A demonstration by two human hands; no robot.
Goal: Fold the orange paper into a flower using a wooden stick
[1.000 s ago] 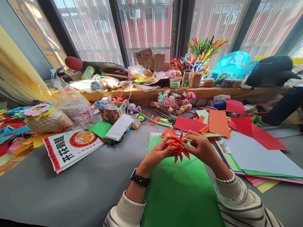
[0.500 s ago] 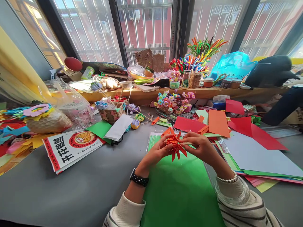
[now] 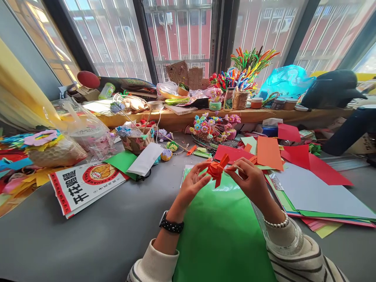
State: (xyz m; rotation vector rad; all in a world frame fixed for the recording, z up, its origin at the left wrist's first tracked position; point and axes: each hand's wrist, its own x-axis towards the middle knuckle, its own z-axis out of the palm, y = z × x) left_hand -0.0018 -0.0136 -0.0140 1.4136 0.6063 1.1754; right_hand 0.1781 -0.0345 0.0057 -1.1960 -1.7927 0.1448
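An orange-red folded paper flower (image 3: 216,170) with pointed petals is held up above the green mat (image 3: 219,235). My right hand (image 3: 248,178) pinches a thin pale stem at the flower's right side, between thumb and fingertips. On the flower's left, my left hand (image 3: 192,183) has its thumb and fingers apart around the petals. Its fingertips are very close to the paper; whether they touch it I cannot tell. Behind the flower lies a red paper sheet (image 3: 232,152), with an orange paper sheet (image 3: 269,153) to its right.
At right lies a stack of coloured paper topped by a pale sheet (image 3: 326,192). A printed paper bag (image 3: 91,186) and a white paper piece (image 3: 145,158) lie at left. Farther back are a basket (image 3: 136,143), small craft flowers (image 3: 208,126) and a cluttered windowsill (image 3: 179,118).
The paper flower has turned, its petals now pointing differently. My left fingers have opened from their hold around it, while my right hand keeps its pinch at the right side.
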